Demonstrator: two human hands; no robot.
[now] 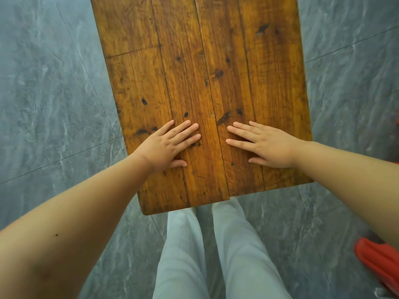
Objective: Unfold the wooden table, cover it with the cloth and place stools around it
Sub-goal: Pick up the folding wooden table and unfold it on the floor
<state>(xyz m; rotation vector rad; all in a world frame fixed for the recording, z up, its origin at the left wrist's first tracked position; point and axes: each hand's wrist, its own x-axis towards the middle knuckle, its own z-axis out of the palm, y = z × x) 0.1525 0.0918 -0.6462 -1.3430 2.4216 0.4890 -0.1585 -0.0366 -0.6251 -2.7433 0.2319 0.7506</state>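
Pressing flat on the wooden table (216, 50) with both palms, close to its near edge. Left hand (166, 147) just left of the centre seam (207, 67), right hand (267, 145) just right of it. Fingers straight and spread, angled in toward the seam, thumbs toward the near edge, gripping nothing. Long axis of the top: straight away from the body, seam along it. Halves not flush at the near edge, left half a little closer than the right. Looks unfolded or nearly so; probably seating both halves level. Cannot see legs or hinge under the top, so cannot confirm any lock. No cloth in view. Red object (380, 262) on the floor (54, 93) off the near right corner, nearer the right hand. Possibly a stool, too cropped to tell.
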